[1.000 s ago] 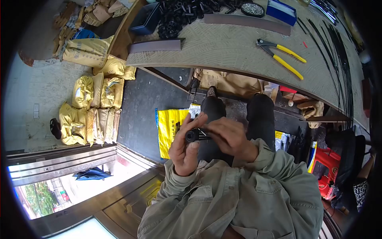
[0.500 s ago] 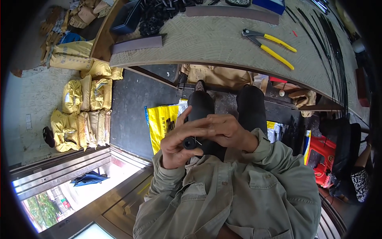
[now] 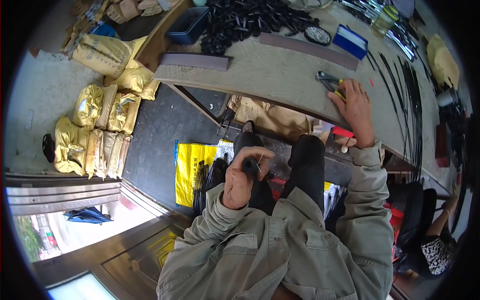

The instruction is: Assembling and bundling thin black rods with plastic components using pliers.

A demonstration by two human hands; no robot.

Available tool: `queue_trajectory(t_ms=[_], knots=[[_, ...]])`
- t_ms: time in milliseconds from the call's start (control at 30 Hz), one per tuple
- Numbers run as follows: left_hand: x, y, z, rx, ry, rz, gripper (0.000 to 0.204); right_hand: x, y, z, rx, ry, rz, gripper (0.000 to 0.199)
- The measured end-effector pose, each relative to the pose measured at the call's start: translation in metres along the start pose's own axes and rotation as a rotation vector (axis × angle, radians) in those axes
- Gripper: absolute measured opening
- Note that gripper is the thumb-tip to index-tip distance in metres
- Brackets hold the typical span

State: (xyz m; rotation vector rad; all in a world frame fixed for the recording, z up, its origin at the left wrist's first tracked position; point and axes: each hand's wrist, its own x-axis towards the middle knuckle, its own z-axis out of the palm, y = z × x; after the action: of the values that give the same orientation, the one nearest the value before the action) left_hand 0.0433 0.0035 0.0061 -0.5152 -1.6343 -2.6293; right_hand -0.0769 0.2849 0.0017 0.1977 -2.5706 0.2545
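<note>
My left hand [image 3: 237, 186] is in front of my lap, closed round a black round piece [image 3: 249, 165] with a dark hole in its end. A thin metal wire or pin [image 3: 259, 162] shows beside it, close to my fingers. On the bench, my right hand [image 3: 356, 104] lies over the yellow-handled pliers [image 3: 327, 77], its fingers curled on the handles. The dark pliers' head points away to the left. Most of the handles are hidden under that hand.
The bench [image 3: 280, 75] carries a heap of black parts [image 3: 255, 20], a blue bin [image 3: 189, 27], a blue box [image 3: 350, 42] and long black strips [image 3: 410, 100]. Yellow sacks [image 3: 90, 107] stand at left. A yellow bag [image 3: 191, 165] lies on the floor. Another person's arm [image 3: 442, 217] shows at right.
My right hand has left the black piece and reached forward and right onto the pliers. My left hand still holds the piece. The view has shifted, showing more of the bench.
</note>
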Motion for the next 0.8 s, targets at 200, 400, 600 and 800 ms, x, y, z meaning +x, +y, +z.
queue_trajectory(t_ms=[200, 400, 600, 800], knots=[[-0.002, 0.005, -0.005, 0.152, -0.014, 0.031, 0.061, 0.007, 0.031, 0.019, -0.219, -0.066, -0.151, 0.025], [-0.008, 0.001, -0.003, 0.173, 0.036, 0.067, 0.062, -0.016, -0.025, -0.044, 1.139, -0.216, 0.303, 0.016], [-0.017, -0.005, -0.005, 0.257, 0.084, 0.039, 0.054, -0.010, -0.115, -0.099, 0.050, 0.041, -0.690, 0.025], [-0.016, -0.007, -0.001, 0.314, 0.184, 0.049, 0.058, -0.015, -0.110, -0.088, -0.436, 0.404, -0.982, 0.025]])
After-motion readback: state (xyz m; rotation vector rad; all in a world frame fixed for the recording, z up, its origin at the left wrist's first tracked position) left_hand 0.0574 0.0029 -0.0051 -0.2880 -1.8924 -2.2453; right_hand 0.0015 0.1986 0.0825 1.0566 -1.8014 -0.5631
